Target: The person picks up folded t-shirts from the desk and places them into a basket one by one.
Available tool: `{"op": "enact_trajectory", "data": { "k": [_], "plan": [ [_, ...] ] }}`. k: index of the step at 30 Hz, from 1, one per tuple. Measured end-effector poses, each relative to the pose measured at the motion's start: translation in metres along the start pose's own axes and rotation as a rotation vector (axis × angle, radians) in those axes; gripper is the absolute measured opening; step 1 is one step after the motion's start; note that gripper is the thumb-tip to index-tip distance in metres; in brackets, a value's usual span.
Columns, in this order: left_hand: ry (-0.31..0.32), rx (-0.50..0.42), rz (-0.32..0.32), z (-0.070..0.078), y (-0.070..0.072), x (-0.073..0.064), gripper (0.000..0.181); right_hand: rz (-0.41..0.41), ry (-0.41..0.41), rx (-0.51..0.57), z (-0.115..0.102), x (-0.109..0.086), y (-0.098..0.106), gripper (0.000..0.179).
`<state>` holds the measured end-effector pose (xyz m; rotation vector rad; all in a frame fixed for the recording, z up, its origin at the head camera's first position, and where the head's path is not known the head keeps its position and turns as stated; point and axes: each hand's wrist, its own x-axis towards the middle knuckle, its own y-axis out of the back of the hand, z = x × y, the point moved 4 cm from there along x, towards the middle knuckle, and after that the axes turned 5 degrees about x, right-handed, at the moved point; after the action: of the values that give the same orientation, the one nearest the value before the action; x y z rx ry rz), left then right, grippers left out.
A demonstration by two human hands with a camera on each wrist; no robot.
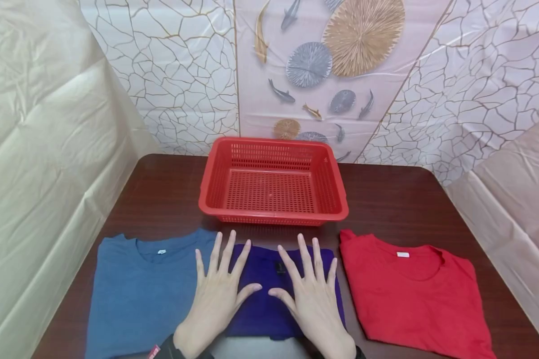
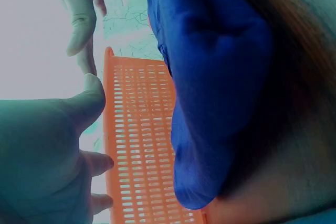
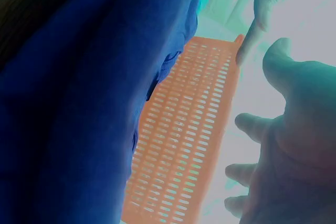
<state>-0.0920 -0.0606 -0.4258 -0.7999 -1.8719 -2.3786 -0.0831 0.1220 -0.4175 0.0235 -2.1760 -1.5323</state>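
Held left grip (image 1: 215, 294) and right grip (image 1: 315, 299) spread over purple shirt (image 1: 262, 319), lower centre | saw blue shirt (image 1: 139, 294) lower left, red shirt (image 1: 422, 294) lower right | saw basket (image 1: 269, 192) mid-frame on tabletop (image 1: 386, 204)

There is room to pass the red basket (image 1: 271, 190) on either side, over the brown table (image 1: 386, 199), or dip in from above, but its front wall (image 1: 269, 219) blocks the low way

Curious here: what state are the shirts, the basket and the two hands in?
Blue shirt: folded, lying flat
Purple shirt: folded, partly hidden by the hands in the head view
Red shirt: folded, lying flat
Red basket: upright, open at the top
Left hand: spread, holding nothing
Right hand: spread, holding nothing
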Motion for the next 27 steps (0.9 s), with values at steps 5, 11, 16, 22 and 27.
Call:
{"op": "enact_trajectory", "data": {
  "k": [5,11,16,22,27],
  "plan": [
    [0.052,-0.009,0.033,-0.003,0.003,0.001,0.072,0.028,-0.024,0.031,0.007,-0.001,0.003,0.071],
    [0.265,0.010,0.059,-0.031,0.016,-0.001,0.020,0.121,-0.177,0.032,0.044,-0.013,0.018,0.019],
    [0.359,-0.039,-0.178,-0.053,0.010,-0.009,0.027,0.002,-0.384,-0.038,0.084,-0.033,0.027,0.025],
    [0.336,-0.217,-0.327,-0.049,-0.012,-0.013,0.024,-0.199,-0.514,0.128,0.107,-0.038,0.020,0.036],
    [0.324,-0.352,-0.347,-0.042,-0.023,-0.007,0.028,-0.302,-0.598,0.308,0.113,-0.030,0.009,0.048]
  ]
}}
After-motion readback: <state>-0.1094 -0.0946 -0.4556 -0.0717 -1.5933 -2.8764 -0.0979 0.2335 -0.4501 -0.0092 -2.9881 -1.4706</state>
